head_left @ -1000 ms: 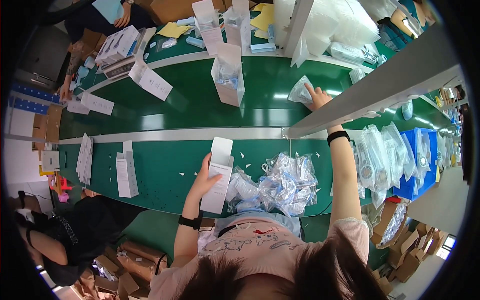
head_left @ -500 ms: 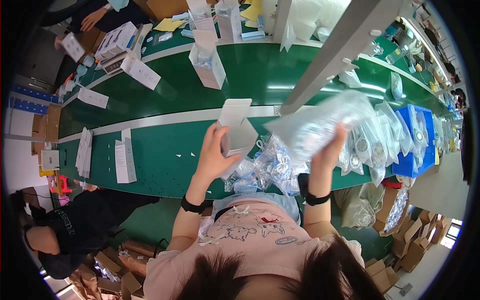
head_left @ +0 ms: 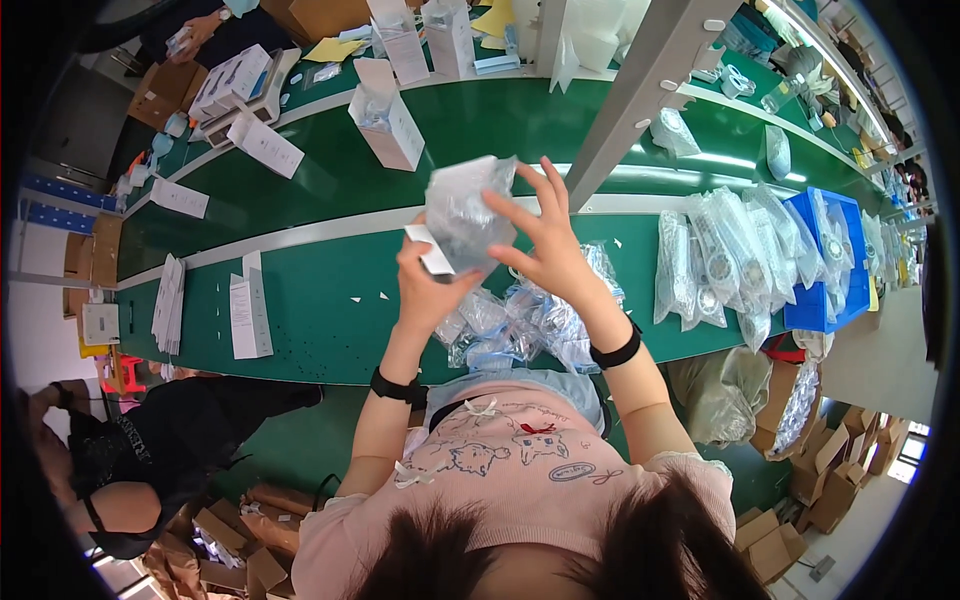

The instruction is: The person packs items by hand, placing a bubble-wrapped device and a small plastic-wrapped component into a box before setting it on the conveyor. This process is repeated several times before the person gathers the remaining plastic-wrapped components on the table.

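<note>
My left hand (head_left: 428, 288) is closed round a white carton (head_left: 430, 252) held above the table's near edge. A bubble-wrap bag (head_left: 467, 218) stands in the carton's open top, its upper part sticking out; what it contains is too blurred to make out. My right hand (head_left: 545, 248) has its fingers spread at the right side of that bag, some fingertips against the plastic. Beneath both hands lies a heap of small clear bags (head_left: 545, 318) with white and blue contents.
Several filled bubble-wrap bags (head_left: 725, 260) lie to the right, beside a blue bin (head_left: 842, 285). Folded cartons (head_left: 170, 305) and an upright one (head_left: 250, 310) stand left. A filled carton (head_left: 388, 130) rests on the green belt (head_left: 490, 135). A grey post (head_left: 640, 100) rises ahead.
My right hand has brought the bubble-wrap bag left to the carton, and the bag is now partly inside. Its fingers have spread. The filled carton on the belt has shifted left.
</note>
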The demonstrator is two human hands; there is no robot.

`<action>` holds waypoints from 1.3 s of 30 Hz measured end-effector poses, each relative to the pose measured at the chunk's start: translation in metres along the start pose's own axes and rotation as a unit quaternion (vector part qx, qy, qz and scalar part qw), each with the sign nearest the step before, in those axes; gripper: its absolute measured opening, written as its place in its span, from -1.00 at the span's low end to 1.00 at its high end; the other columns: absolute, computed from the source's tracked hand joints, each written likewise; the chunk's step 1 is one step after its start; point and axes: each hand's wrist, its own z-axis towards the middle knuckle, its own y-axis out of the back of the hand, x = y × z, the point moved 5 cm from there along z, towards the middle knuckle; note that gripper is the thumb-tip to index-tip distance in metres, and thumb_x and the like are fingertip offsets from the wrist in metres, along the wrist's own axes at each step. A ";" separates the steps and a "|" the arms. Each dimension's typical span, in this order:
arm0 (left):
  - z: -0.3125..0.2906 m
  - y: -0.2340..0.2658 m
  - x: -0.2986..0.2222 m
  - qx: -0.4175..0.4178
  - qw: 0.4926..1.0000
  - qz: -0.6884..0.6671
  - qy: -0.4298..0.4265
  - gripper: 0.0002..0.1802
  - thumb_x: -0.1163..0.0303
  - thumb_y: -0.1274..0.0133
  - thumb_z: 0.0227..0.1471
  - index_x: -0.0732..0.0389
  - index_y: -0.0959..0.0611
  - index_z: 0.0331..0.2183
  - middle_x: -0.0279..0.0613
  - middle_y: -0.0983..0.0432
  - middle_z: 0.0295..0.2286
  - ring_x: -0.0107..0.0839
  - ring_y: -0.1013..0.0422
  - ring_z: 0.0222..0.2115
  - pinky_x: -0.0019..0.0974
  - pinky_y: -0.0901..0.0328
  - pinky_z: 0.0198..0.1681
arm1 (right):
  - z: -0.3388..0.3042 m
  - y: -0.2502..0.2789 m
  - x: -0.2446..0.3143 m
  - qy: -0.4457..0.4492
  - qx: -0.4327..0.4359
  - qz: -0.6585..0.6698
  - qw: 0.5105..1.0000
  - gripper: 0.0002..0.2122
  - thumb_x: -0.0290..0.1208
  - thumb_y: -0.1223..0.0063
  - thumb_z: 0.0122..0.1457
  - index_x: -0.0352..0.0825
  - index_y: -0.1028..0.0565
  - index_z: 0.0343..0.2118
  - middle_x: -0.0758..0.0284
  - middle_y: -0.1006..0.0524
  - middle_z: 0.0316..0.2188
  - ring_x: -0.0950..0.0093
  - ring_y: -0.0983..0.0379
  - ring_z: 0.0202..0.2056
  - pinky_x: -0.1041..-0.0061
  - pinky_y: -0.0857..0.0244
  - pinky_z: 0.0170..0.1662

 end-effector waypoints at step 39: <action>0.019 0.015 0.070 -0.102 0.957 -0.067 0.263 -0.88 0.54 -0.17 -0.35 0.29 -0.56 -0.59 -0.19 -0.46 -0.30 -0.53 -0.38 -0.40 -0.53 -0.17 -0.57 | 0.011 -0.063 0.013 0.137 0.022 0.027 0.990 -0.68 -0.58 -0.09 -0.26 -0.25 -0.41 -0.33 0.29 -0.37 -0.32 0.32 -0.33 -0.23 0.36 -0.22 -0.15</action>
